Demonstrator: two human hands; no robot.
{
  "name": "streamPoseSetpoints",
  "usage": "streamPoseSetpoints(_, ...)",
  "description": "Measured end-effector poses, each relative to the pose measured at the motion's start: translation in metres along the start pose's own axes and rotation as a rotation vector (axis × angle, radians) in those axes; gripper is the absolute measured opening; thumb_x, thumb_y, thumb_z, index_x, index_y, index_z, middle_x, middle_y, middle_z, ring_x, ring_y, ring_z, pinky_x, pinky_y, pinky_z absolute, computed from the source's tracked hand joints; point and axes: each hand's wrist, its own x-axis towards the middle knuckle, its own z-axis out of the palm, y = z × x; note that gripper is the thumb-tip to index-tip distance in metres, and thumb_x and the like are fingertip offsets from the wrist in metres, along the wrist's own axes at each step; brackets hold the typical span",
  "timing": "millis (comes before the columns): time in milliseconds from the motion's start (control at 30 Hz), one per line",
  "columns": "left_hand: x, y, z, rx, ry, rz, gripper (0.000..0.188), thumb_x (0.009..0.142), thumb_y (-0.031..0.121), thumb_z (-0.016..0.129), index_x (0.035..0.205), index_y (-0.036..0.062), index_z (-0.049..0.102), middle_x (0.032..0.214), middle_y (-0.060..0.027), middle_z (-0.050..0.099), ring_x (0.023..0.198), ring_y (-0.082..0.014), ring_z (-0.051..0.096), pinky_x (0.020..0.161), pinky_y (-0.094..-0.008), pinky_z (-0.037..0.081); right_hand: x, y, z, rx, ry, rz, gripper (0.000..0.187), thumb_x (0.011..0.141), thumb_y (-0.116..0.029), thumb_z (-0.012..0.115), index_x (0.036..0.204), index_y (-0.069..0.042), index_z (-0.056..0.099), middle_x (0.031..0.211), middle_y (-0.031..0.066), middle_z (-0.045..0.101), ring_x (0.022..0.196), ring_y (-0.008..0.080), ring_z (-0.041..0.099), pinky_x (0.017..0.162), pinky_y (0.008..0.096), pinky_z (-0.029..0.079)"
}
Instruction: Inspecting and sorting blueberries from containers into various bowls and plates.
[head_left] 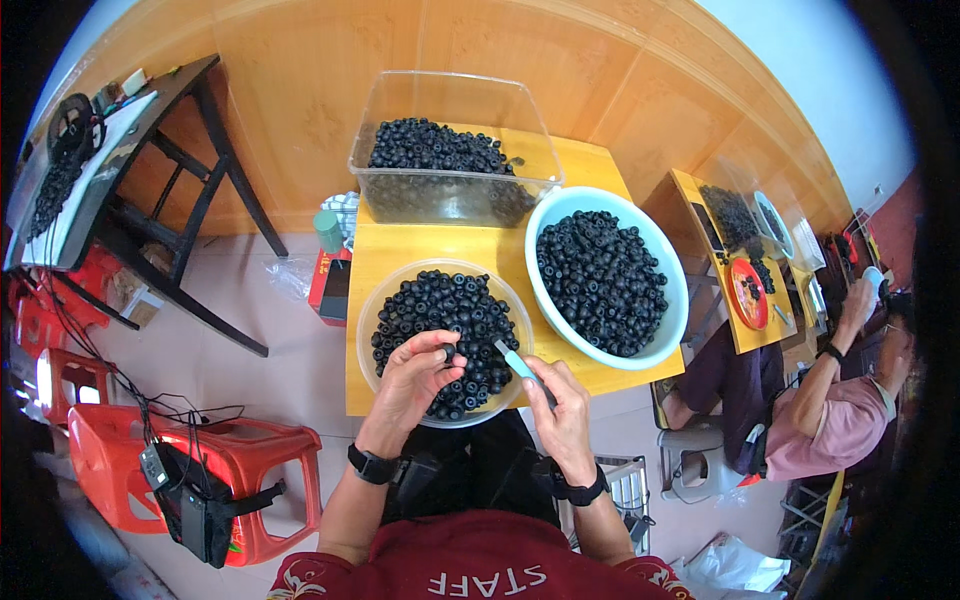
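Observation:
My left hand (405,378) pinches a small round black part (449,350) between thumb and fingertips. It is held above a round clear bowl (364,335) full of the same black ring-like parts (430,305). On the other side of the bowl, my right hand (562,418) wraps round a small knife (517,362) with a light blue and dark handle. Its short blade points up and left toward the left hand, apart from the held part. A light blue basin (682,318), heaped with black parts, stands right of the bowl.
Behind the bowl, a clear plastic bin (440,198) of black parts stands on the yellow table (455,245). Red stools (245,440) with cables and a black pouch are at left, near a dark table (165,110). Another person (830,420) sits at right by a second table (745,335).

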Motion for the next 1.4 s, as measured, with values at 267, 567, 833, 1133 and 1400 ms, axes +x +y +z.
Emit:
streamPoseSetpoints(267, 0.001, -0.005, -0.006, 0.148, -0.061, 0.040, 0.023, 0.082, 0.001, 0.058, 0.105, 0.0021, 0.058, 0.090, -0.0062, 0.061, 0.081, -0.0148, 0.061, 0.074, -0.0246, 0.050, 0.001, -0.002, -0.003, -0.142, -0.033, 0.003, 0.024, 0.078, 0.000, 0.060, 0.101, 0.000, 0.062, 0.068, 0.0092, 0.051, 0.058, 0.0196, 0.050, 0.054, 0.0288, 0.040)
streamPoseSetpoints(567, -0.001, -0.013, 0.004, 0.195, -0.043, -0.005, 0.020, 0.082, 0.004, 0.061, 0.102, 0.0020, 0.058, 0.093, -0.0065, 0.061, 0.081, -0.0135, 0.060, 0.076, -0.0247, 0.049, 0.000, 0.005, -0.005, 0.017, -0.034, -0.028, 0.024, 0.083, -0.004, 0.056, 0.106, -0.001, 0.061, 0.069, 0.0113, 0.053, 0.060, 0.0220, 0.054, 0.056, 0.0313, 0.042)
streamPoseSetpoints(833, -0.003, -0.014, 0.005, 0.140, -0.098, -0.011, 0.020, 0.082, 0.005, 0.062, 0.101, 0.0023, 0.058, 0.092, -0.0059, 0.061, 0.081, -0.0130, 0.060, 0.076, -0.0246, 0.049, -0.006, -0.011, -0.006, 0.034, -0.137, -0.105, 0.025, 0.082, -0.002, 0.056, 0.107, 0.000, 0.060, 0.068, 0.0111, 0.053, 0.058, 0.0221, 0.055, 0.054, 0.0314, 0.043)
streamPoseSetpoints(1133, -0.008, -0.014, 0.008, 0.060, -0.136, -0.054, 0.017, 0.083, 0.005, 0.061, 0.100, 0.0023, 0.058, 0.089, -0.0060, 0.062, 0.079, -0.0118, 0.060, 0.074, -0.0236, 0.050, -0.008, -0.011, -0.005, -0.020, -0.158, -0.175, 0.028, 0.080, -0.002, 0.059, 0.108, -0.003, 0.060, 0.067, 0.0109, 0.051, 0.055, 0.0249, 0.054, 0.050, 0.0335, 0.042)
streamPoseSetpoints(1400, -0.010, -0.013, 0.009, 0.013, -0.145, -0.087, 0.015, 0.083, 0.005, 0.060, 0.098, 0.0024, 0.057, 0.088, -0.0068, 0.062, 0.077, -0.0122, 0.061, 0.071, -0.0227, 0.051, -0.008, -0.010, -0.006, -0.062, -0.160, -0.175, 0.029, 0.080, -0.003, 0.060, 0.109, -0.005, 0.060, 0.068, 0.0108, 0.051, 0.055, 0.0254, 0.053, 0.050, 0.0346, 0.042)
